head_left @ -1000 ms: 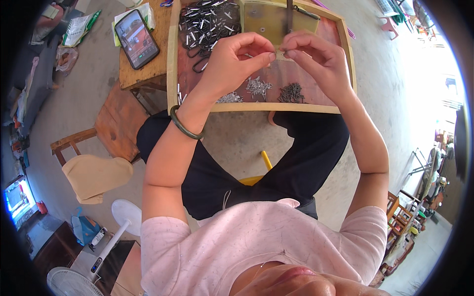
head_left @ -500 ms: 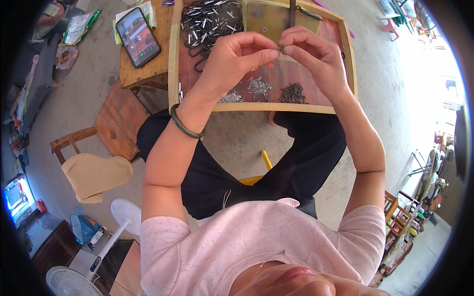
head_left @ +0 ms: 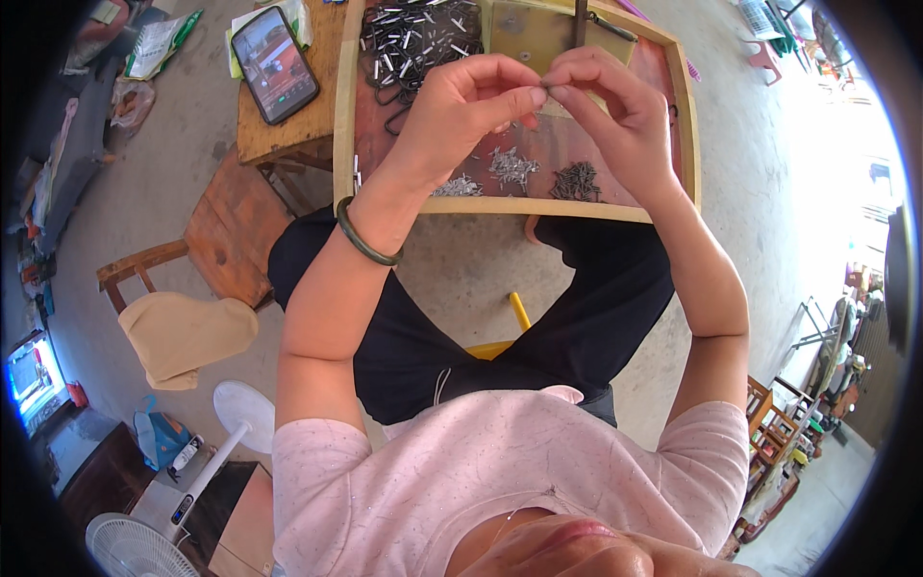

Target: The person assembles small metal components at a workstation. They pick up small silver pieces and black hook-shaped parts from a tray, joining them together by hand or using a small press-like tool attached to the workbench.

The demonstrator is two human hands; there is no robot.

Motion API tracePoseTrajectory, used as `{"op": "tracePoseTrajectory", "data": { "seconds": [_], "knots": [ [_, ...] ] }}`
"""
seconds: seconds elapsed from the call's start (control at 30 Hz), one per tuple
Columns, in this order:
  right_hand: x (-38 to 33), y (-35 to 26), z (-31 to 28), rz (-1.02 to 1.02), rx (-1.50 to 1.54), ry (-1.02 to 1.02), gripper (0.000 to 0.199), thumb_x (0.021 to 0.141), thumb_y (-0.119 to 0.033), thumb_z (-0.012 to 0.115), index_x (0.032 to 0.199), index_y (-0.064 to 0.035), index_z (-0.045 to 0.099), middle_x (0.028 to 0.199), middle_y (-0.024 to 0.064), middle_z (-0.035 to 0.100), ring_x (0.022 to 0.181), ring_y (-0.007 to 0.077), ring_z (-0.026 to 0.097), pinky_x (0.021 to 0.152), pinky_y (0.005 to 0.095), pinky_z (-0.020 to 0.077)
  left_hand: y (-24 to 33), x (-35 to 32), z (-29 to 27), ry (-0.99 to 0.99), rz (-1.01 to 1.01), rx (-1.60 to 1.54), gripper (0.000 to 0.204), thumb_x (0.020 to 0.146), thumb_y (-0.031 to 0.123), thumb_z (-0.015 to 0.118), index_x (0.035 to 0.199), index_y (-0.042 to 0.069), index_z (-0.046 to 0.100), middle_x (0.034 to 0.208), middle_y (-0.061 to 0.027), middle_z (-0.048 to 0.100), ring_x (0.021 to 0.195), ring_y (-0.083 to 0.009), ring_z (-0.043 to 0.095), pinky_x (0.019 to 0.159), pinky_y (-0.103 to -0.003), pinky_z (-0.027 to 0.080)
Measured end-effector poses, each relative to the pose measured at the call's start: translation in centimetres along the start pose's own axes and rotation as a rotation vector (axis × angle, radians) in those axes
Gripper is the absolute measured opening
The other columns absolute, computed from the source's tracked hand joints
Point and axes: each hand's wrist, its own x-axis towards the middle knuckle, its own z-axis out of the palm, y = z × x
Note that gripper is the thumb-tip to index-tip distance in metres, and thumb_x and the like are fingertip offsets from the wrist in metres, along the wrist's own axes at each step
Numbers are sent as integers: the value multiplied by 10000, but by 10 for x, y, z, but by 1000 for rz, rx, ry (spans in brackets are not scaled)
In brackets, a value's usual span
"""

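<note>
My left hand (head_left: pixel 473 101) and my right hand (head_left: pixel 615 106) meet fingertip to fingertip above a shallow wood-rimmed tray (head_left: pixel 519 208). Both pinch at the same spot, on something too small to make out. Below them on the tray's reddish floor lie two heaps of small silvery metal pieces (head_left: pixel 513 167) and a heap of dark grey metal pieces (head_left: pixel 576 181). Beyond my left hand is a tangle of black loops with silvery white ends (head_left: pixel 423 43). A yellowish plate (head_left: pixel 524 34) with a dark upright bar (head_left: pixel 581 24) sits at the tray's far side.
Left of the tray, a phone (head_left: pixel 275 65) with a lit screen lies on a wooden table (head_left: pixel 260 135). A wooden chair (head_left: pixel 231 231) with a beige cloth (head_left: pixel 187 337) stands nearer. At lower left is a white fan (head_left: pixel 144 548). My knees reach under the tray's near edge.
The tray and its heaps appear slightly farther right in the picture. My hands stay together in nearly the same pinch, with only a small shift of the fingers.
</note>
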Motion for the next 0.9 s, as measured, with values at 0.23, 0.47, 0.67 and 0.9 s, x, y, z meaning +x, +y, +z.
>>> {"op": "tracePoseTrajectory", "data": {
  "seconds": [0.23, 0.47, 0.67, 0.9],
  "knots": [
    [1, -8, 21, -86, -236, 61, 153, 878, 35, 689, 1014, -27, 721, 978, 64, 680, 868, 205, 678, 768, 331, 550, 4, -2, -8, 44, -50, -155, 60, 961, 103, 676, 986, 49, 667, 855, -19, 677, 774, -80, 623, 668, -215, 453],
    [-15, 23, 50, -529, -849, -315, 92, 733, -131, 671, 777, -52, 657, 856, 58, 581, 875, 222, 598, 812, 357, 496, 17, -4, -22, 207, 23, 25, 46, 949, 106, 655, 970, 66, 645, 881, -11, 656, 802, -95, 620, 739, -239, 472],
    [-6, 17, 59, -628, -1048, -515, 87, 731, -157, 659, 731, -74, 685, 857, 43, 585, 911, 208, 585, 800, 328, 472, 19, -9, -25, 220, 75, 32, 36, 948, 94, 656, 954, 63, 640, 880, -6, 653, 801, -87, 623, 740, -242, 474],
    [6, 14, 66, -747, -1142, -603, 92, 732, -157, 659, 740, -76, 701, 861, 36, 590, 911, 208, 591, 791, 329, 470, 21, -11, -29, 193, 106, 108, 45, 928, 40, 672, 956, 47, 638, 891, 3, 649, 807, -80, 623, 747, -231, 477]
  ]
}}
